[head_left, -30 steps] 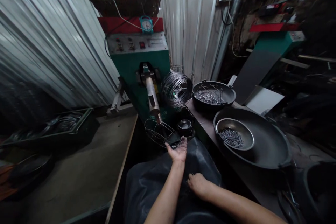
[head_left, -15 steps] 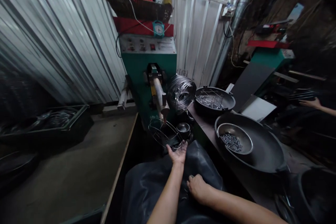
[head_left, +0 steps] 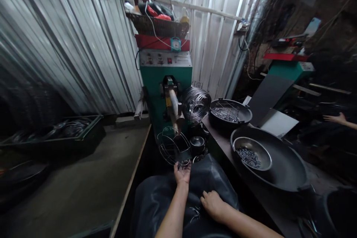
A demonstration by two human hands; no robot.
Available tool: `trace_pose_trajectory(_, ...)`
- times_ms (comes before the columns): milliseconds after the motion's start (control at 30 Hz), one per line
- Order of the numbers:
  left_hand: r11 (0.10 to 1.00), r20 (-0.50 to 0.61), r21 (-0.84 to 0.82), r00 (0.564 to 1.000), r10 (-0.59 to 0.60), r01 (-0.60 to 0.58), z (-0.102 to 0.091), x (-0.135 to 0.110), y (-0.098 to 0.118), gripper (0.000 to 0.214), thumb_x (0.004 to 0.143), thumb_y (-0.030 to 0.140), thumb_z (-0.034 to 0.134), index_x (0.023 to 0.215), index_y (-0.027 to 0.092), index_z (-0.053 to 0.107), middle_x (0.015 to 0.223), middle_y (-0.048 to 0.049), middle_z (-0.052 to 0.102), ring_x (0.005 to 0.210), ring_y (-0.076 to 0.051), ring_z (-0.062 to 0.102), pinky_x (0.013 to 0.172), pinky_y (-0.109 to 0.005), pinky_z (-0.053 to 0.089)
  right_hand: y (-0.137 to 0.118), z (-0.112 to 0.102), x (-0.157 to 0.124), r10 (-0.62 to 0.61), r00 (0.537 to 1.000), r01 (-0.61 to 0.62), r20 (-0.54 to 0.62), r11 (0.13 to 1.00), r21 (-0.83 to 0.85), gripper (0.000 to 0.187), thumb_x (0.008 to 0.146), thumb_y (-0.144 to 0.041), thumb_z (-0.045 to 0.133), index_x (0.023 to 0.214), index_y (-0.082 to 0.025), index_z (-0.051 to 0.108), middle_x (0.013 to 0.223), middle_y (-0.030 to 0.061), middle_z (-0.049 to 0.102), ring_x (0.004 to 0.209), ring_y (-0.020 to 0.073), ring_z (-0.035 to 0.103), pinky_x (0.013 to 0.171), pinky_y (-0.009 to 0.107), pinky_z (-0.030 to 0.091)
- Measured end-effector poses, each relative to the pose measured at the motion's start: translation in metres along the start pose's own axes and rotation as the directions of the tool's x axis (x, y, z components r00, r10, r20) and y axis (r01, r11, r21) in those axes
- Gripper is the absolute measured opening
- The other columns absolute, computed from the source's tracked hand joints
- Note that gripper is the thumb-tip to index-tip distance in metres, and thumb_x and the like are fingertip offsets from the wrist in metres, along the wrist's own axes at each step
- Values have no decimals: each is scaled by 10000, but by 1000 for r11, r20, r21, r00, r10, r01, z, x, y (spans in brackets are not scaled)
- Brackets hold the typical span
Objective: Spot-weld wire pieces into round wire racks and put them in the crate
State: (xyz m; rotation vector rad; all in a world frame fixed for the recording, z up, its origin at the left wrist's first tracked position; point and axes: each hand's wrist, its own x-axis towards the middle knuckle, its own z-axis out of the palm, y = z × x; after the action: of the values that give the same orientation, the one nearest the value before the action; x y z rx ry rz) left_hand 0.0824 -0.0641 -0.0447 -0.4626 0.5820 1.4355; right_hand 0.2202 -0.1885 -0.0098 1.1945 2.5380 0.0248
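My left hand (head_left: 182, 171) reaches forward, palm up, fingers curled on the lower rim of a round wire frame (head_left: 173, 147) that hangs at the arm of a green welding machine (head_left: 166, 81). My right hand (head_left: 212, 203) rests knuckles up on a black apron (head_left: 161, 200) over my lap, fingers bent over short wire pieces (head_left: 195, 212) lying there. What it holds is hidden.
A bench on the right carries a big black pan (head_left: 281, 167) with a steel bowl (head_left: 252, 154) of small metal pieces, a smaller pan (head_left: 230, 111) of wire parts and a wire coil (head_left: 196, 102). Another person's hand (head_left: 336, 119) shows far right. A green crate (head_left: 69, 134) sits left.
My left hand has drawn slightly left and closed its fingers on the wire frame's rim; before it lay open, palm up. The view has tilted upward. My right hand stays on the apron.
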Motion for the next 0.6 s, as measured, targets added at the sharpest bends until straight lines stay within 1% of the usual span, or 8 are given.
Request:
trace_pose_trajectory(100,998,10,48,999,31,-31,-5,-3,23,84,749,235,518,748,156,490,693,-28,538,637,-134,581,708,-354,537,0,5,1,12,1000,-11,-25,1000,14,209,754,-78,502,934,-123,598,873,142,628,707,260,623,589,354,455)
trace_pose_trajectory(200,991,16,133,1000,10,-12,-7,-10,40,73,726,224,514,739,153,500,675,-42,543,617,-154,582,665,-359,535,-2,9,4,13,999,-11,-36,999,42,185,765,-96,499,919,-120,599,877,154,626,715,261,620,598,352,448)
trace_pose_trajectory(300,987,17,160,1000,-5,3,-7,-19,43,96,735,244,495,736,148,507,667,-65,552,593,-170,582,603,-346,530,-3,7,3,15,999,-13,-39,998,60,171,763,-109,516,912,-119,598,877,155,627,722,253,620,603,341,444)
trace_pose_trajectory(367,987,21,160,1000,-2,-2,-7,-28,43,125,759,264,476,740,144,508,655,-69,555,585,-169,583,584,-328,527,-2,0,-1,11,999,-9,-33,998,63,167,767,-110,522,915,-120,599,896,153,630,746,243,622,625,330,446)
trace_pose_trajectory(433,988,22,153,1000,11,-14,-8,-38,49,152,784,283,461,745,143,508,636,-56,552,579,-158,583,586,-310,526,-1,-10,-8,9,1000,-8,-8,997,74,161,789,-110,506,916,-119,605,924,153,632,778,240,625,650,327,450)
trace_pose_trajectory(533,989,15,137,998,58,-60,-11,-54,77,157,783,313,499,746,160,504,628,-13,555,581,-127,581,637,-300,528,1,-28,-18,15,999,-20,42,993,116,190,822,-99,463,942,-107,611,969,168,628,815,249,629,676,334,455)
trace_pose_trajectory(567,986,16,138,996,90,-92,-14,-59,91,153,774,316,518,745,167,504,638,-5,562,593,-124,586,660,-308,528,2,-34,-19,21,998,-28,56,990,139,203,825,-93,457,961,-105,606,975,169,627,817,249,631,677,333,456)
trace_pose_trajectory(600,970,40,177,986,164,-168,-17,-64,106,137,770,305,521,738,174,496,650,-2,568,607,-126,591,676,-323,527,3,-39,-20,31,996,-44,79,985,167,219,823,-86,454,986,-106,599,982,167,625,816,246,633,670,325,457)
